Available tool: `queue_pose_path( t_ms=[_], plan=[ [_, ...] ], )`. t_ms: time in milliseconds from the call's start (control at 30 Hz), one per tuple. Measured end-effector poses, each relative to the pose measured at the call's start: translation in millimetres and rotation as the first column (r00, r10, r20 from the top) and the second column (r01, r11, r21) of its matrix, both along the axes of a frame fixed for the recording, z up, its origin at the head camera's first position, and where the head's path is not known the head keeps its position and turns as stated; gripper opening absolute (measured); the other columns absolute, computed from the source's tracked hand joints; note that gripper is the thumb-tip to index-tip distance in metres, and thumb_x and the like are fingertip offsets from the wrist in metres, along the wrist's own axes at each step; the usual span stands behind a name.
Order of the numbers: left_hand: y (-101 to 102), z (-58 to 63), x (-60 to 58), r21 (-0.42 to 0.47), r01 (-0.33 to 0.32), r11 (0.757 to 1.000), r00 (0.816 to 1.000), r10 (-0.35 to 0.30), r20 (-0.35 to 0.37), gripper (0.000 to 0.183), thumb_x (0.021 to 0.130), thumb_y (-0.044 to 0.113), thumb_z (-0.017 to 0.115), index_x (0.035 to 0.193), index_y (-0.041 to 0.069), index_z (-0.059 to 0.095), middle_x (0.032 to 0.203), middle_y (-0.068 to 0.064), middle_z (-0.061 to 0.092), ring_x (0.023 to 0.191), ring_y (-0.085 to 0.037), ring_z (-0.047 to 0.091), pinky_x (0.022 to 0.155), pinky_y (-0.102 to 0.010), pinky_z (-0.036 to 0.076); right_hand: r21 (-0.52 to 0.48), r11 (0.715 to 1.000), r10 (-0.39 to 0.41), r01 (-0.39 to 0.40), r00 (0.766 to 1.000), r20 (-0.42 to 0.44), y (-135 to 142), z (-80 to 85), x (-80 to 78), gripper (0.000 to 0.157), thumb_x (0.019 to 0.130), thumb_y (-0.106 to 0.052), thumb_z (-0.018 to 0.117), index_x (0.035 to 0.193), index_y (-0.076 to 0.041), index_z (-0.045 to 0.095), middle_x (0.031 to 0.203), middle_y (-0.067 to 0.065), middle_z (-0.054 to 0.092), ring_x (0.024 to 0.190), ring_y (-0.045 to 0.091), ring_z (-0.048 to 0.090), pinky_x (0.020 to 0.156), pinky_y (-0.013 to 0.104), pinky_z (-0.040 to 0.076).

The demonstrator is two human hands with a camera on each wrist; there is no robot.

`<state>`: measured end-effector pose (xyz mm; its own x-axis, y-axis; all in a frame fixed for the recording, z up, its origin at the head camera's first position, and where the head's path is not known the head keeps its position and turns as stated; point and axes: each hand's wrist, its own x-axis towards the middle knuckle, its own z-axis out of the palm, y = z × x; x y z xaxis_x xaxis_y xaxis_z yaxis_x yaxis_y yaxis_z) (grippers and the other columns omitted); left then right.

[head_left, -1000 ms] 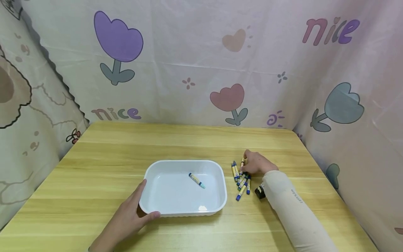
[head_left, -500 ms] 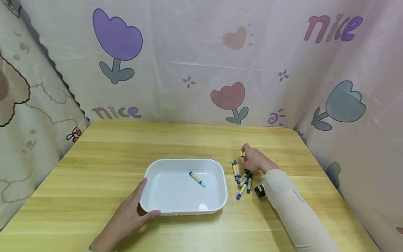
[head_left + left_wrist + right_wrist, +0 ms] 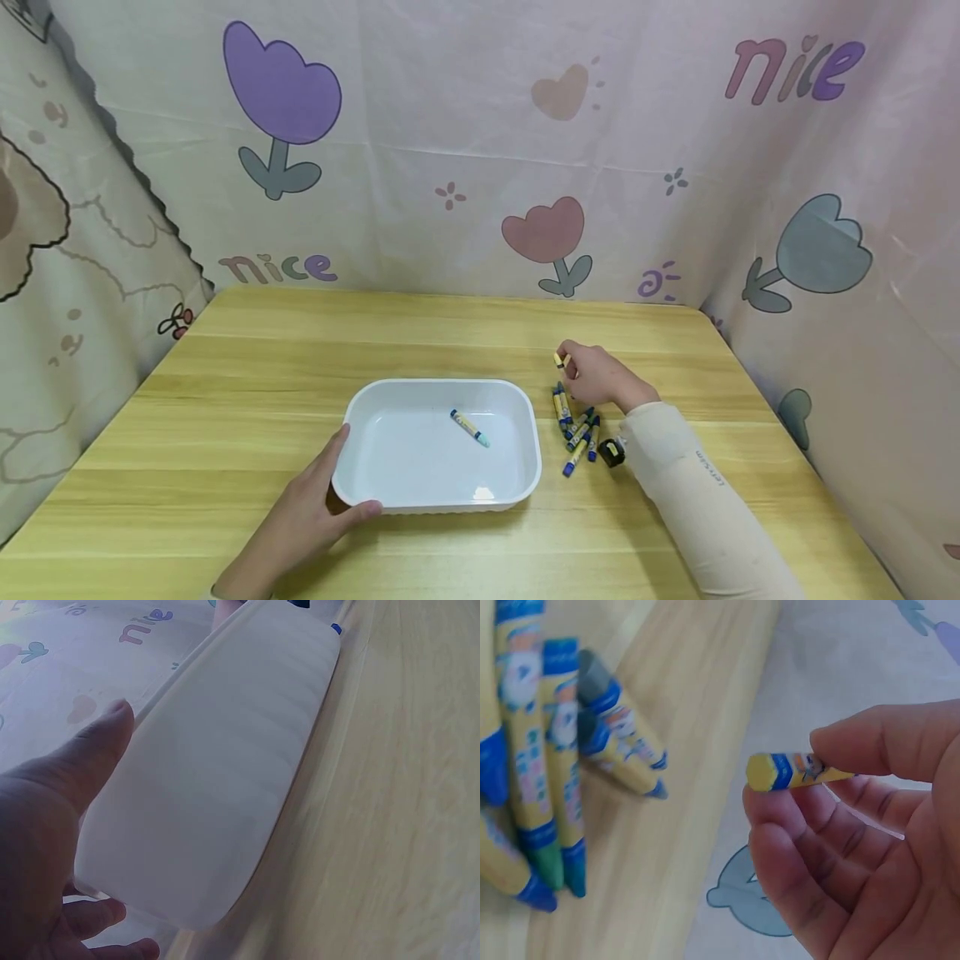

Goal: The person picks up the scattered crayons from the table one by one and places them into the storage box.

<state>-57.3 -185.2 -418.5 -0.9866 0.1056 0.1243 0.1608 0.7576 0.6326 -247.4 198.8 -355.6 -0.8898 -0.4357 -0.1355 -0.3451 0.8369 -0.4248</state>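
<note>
My left hand [image 3: 303, 508] grips the left front corner of a white plastic tray [image 3: 420, 506]; its thumb [image 3: 101, 746] lies along the rim in the left wrist view. One crayon with a pale green tip [image 3: 469, 428] lies inside the tray. To the right, my right hand [image 3: 603, 379] pinches a yellow crayon [image 3: 784, 771] between thumb and fingers, just beyond a pile of crayons [image 3: 576, 444]. The right wrist view shows the held crayon's flat yellow end, and green, blue and dark crayons [image 3: 526, 735] on the table.
A small black object [image 3: 612, 452] sits beside the pile, close to the right sleeve. The wooden table [image 3: 375, 333] ends at a patterned cloth [image 3: 420, 108] behind, with more cloth along both sides.
My right hand has lifted the yellow crayon from the pile and moved slightly up and left with it. The left hand and the tray stay put.
</note>
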Motion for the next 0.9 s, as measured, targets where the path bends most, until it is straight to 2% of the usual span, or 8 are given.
queue_pose_path(
  t_ms=[267,667,900],
  plan=[
    [0.4,0.3,0.2,-0.011,0.002,1.000,1.000,-0.002,0.001,0.107,0.079,0.051,0.076,0.154,0.004,0.017,0.149,-0.030,0.033,0.127,-0.052,0.040,0.095,-0.067,0.038,-0.045,0.998,0.044,-0.043,0.999,0.006,-11.3,7.7,4.6,0.037,0.090,-0.007,0.061,0.124,0.000,0.052,0.088,0.003,0.059,0.068,0.015,0.054,0.059,0.029,0.048],
    [-0.8,0.3,-1.3,-0.028,0.010,1.000,1.000,-0.010,0.001,0.109,0.077,0.051,0.077,0.154,0.002,0.017,0.149,-0.030,0.033,0.126,-0.052,0.042,0.094,-0.066,0.039,-0.073,0.990,0.118,-0.119,0.993,-0.011,-30.3,18.4,12.0,0.036,0.091,-0.010,0.060,0.125,-0.001,0.053,0.088,0.002,0.058,0.063,0.013,0.051,0.061,0.029,0.048],
    [-0.7,0.7,-0.4,-0.028,0.010,1.000,1.000,-0.010,0.000,0.109,0.078,0.052,0.077,0.154,0.002,0.017,0.148,-0.030,0.033,0.126,-0.052,0.041,0.094,-0.066,0.039,-0.084,0.983,0.160,-0.162,0.987,-0.030,-45.9,21.6,15.1,0.035,0.090,-0.007,0.061,0.124,-0.002,0.054,0.086,0.001,0.059,0.067,0.014,0.053,0.063,0.029,0.049]
  ],
)
